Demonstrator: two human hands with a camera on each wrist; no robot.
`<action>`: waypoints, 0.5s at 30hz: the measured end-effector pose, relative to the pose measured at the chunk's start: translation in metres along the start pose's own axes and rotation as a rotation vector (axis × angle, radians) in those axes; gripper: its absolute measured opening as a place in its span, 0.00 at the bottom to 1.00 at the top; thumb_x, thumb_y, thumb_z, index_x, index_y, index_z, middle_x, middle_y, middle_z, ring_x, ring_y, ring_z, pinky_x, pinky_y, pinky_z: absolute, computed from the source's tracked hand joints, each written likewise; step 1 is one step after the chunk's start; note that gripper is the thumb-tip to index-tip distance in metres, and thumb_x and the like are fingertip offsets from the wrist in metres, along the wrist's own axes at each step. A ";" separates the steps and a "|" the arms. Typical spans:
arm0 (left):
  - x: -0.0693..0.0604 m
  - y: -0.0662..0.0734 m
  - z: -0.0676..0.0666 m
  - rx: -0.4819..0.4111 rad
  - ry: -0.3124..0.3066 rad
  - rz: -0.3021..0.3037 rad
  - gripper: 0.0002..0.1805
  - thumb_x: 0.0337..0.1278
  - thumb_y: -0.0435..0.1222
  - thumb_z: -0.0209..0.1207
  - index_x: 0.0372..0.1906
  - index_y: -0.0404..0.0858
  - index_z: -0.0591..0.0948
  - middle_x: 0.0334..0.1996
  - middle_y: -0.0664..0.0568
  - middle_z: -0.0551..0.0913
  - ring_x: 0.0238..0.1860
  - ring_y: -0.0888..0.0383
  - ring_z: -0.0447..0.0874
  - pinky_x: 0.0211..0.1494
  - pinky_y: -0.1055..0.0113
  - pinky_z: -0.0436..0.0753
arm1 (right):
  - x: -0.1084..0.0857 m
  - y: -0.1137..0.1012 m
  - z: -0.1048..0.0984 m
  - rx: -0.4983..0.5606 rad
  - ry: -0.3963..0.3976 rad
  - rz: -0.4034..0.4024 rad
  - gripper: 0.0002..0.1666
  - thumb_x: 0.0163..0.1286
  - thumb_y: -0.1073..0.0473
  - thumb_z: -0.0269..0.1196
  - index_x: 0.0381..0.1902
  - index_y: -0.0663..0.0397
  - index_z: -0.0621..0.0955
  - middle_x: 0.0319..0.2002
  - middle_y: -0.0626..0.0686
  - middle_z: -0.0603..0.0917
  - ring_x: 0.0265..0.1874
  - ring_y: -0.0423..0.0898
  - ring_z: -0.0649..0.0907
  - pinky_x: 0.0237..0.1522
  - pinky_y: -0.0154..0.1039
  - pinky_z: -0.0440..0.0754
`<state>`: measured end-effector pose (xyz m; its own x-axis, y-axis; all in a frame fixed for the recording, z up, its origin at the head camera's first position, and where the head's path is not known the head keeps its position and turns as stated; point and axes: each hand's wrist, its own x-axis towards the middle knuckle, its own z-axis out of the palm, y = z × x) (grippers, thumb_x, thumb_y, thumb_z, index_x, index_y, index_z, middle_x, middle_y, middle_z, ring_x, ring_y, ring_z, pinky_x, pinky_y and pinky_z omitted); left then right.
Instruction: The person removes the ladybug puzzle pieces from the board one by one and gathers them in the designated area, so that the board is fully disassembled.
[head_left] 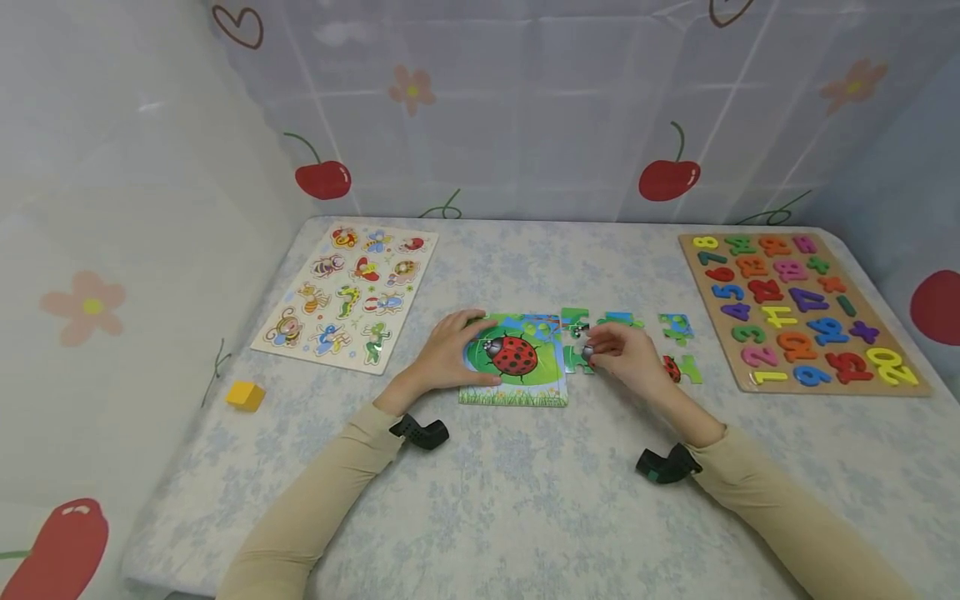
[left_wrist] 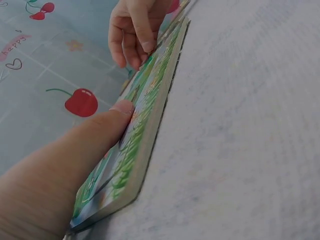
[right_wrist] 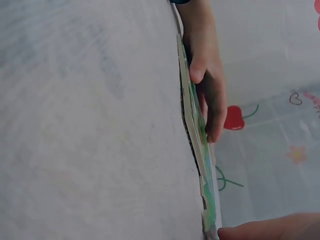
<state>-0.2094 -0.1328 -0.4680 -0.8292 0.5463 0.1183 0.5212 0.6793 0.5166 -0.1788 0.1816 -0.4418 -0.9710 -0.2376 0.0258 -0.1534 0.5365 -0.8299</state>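
A square ladybug puzzle board (head_left: 517, 392) lies flat on the table before me. My left hand (head_left: 450, 354) rests over its left side, fingers spread along the far edge. In the left wrist view the straight thumb (left_wrist: 100, 125) presses on the picture. Just right of the board, my right hand (head_left: 633, 358) pinches a small puzzle piece (head_left: 587, 353) between thumb and fingers, which partly hide it. A green piece (head_left: 574, 315) lies against the board's right edge. Beyond and right of that hand are other loose pieces, one blue-green (head_left: 677, 327) and one with red ladybug spots (head_left: 671, 368).
A pegboard of insects (head_left: 348, 287) lies at the back left, with a yellow block (head_left: 245, 396) nearer the left edge. At the right is a wooden number board (head_left: 795, 312). Cherry-printed curtains (head_left: 495, 125) close off the back and sides.
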 end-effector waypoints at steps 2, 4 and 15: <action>0.000 0.000 0.000 -0.004 0.002 0.004 0.52 0.35 0.58 0.71 0.71 0.49 0.65 0.71 0.47 0.60 0.72 0.46 0.55 0.73 0.41 0.55 | 0.000 -0.001 0.000 -0.022 0.006 -0.005 0.21 0.62 0.72 0.62 0.54 0.65 0.78 0.47 0.65 0.82 0.45 0.58 0.82 0.41 0.27 0.79; 0.000 0.000 0.000 -0.009 0.002 0.007 0.51 0.35 0.58 0.71 0.70 0.49 0.65 0.71 0.47 0.60 0.73 0.45 0.54 0.73 0.41 0.54 | -0.001 -0.002 0.001 -0.051 0.016 -0.014 0.21 0.62 0.70 0.63 0.54 0.64 0.78 0.47 0.64 0.82 0.46 0.58 0.82 0.41 0.28 0.78; 0.000 0.002 -0.001 -0.023 -0.010 0.019 0.49 0.38 0.56 0.71 0.70 0.49 0.65 0.71 0.45 0.58 0.73 0.45 0.53 0.73 0.40 0.54 | -0.014 -0.022 0.023 -0.005 -0.088 -0.112 0.20 0.59 0.68 0.66 0.51 0.63 0.80 0.48 0.62 0.83 0.45 0.55 0.81 0.42 0.35 0.80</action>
<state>-0.2086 -0.1326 -0.4659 -0.8169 0.5643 0.1196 0.5321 0.6573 0.5337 -0.1572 0.1545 -0.4363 -0.9282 -0.3656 0.0689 -0.2606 0.5066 -0.8218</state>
